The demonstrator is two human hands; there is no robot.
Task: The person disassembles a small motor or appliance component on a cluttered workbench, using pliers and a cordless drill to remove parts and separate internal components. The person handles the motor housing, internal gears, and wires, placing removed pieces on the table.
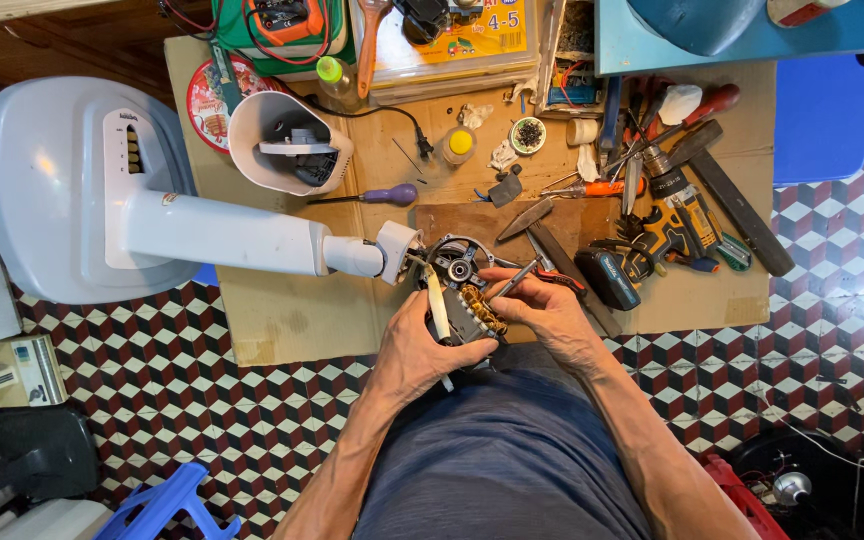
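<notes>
My left hand (417, 340) grips a fan motor (464, 290) with copper windings and a dark metal frame, held over my lap. My right hand (542, 310) pinches a thin metal tool (512, 281) whose tip points into the motor. The motor is wired to the neck (397, 250) of a white pedestal fan stand (82, 185) lying on its side to the left. A white motor cover (287, 140) lies on the cardboard behind.
A cardboard sheet (282, 315) covers the patterned tile floor. On it lie a purple-handled screwdriver (372, 196), a yellow cordless drill (652, 240), pliers, a hammer (697, 110), small lids with screws (527, 134). A blue stool (167, 505) stands lower left.
</notes>
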